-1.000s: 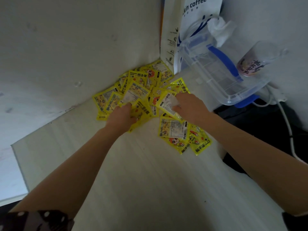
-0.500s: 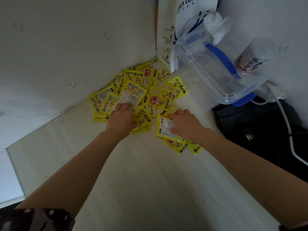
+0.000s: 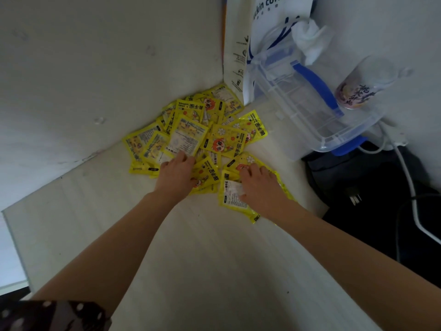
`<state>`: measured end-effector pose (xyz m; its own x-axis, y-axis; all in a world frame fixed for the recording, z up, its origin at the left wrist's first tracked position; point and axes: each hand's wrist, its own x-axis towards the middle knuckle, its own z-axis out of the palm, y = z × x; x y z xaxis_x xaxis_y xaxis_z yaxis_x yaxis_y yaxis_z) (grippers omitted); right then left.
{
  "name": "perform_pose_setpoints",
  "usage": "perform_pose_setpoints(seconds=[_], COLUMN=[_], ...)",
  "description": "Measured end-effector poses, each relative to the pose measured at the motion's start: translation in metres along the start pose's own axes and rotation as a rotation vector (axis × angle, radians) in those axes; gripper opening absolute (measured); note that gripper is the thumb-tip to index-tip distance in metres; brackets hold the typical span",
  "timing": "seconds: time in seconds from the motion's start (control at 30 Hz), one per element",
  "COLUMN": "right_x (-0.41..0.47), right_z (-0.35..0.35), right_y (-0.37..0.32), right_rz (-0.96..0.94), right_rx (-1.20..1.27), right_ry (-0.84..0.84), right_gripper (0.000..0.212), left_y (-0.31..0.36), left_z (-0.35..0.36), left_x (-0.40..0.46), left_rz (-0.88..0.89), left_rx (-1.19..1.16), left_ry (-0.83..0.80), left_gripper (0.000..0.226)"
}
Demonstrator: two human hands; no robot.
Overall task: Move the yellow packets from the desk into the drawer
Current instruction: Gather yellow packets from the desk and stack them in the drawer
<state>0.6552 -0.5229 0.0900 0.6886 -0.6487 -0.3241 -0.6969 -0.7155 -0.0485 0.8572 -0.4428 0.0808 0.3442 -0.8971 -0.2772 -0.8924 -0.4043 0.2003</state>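
A loose heap of flat yellow foil packets [image 3: 223,137], printed with a red-haired cartoon figure and black lettering, lies on the pale wood-grain desk [image 3: 191,259], pushed into the corner where two off-white walls meet; many packets overlap, some face up and some showing their white printed backs. The person's left hand [image 3: 177,174] rests palm down on the near left part of the heap, its fingers bent over the lower edge of one back-side-up packet; whether they actually pinch it cannot be told. The right hand [image 3: 259,181] lies on a small separate cluster of packets at the near right of the heap, fingers spread and fairly straight, pressing on them, with one white-backed packet [image 3: 232,194] showing just left of the palm. Both forearms are bare, and a dark sleeve with pale dots [image 3: 52,315] shows at the bottom left. Behind the heap a white paper coffee bag [image 3: 238,56] stands upright in the corner. Just right of it sits a clear plastic storage box with a blue handle [image 3: 310,103], and a clear printed drink cup [image 3: 358,91] lies tilted on the box's far side. A white cable [image 3: 409,185] runs down over a dark area beside the desk.
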Motion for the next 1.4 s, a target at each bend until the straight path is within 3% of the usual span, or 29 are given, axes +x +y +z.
perform_pose_setpoints(seconds=[0.23,0.53,0.67,0.87,1.03,1.4], right_x=[-0.019,-0.065,-0.09,-0.118,-0.149,-0.227], right_z=[-0.001,-0.003,0.004,0.024,0.044,0.064], right_y=[-0.002,-0.003,-0.005,-0.009,-0.013,-0.041], right_rz=[-0.011,0.147,0.16,0.352,0.519,0.63], right_rx=[0.056,0.501,0.578,0.999,1.314,1.44], right_ry=[0.022,-0.038,-0.022,0.025,0.049,0.174], right_gripper=[0.053,0.052,0.038,0.047,0.037,0.028], left_y=[0.002,0.007,0.01,0.027,0.04,0.058], left_z=[0.005,0.017,0.033,0.053,0.065,0.068], left_x=[-0.025,-0.095,-0.132,-0.18,-0.209,-0.26], left_rz=[-0.129,-0.368,-0.499,-0.721,-0.745,-0.625], left_rx=[-0.256,-0.532,-0.808,-1.325,-1.475,-1.526], left_ry=[0.028,0.061,0.069,0.114,0.155,0.115], left_gripper=[0.037,0.035,0.035,0.033,0.032,0.031])
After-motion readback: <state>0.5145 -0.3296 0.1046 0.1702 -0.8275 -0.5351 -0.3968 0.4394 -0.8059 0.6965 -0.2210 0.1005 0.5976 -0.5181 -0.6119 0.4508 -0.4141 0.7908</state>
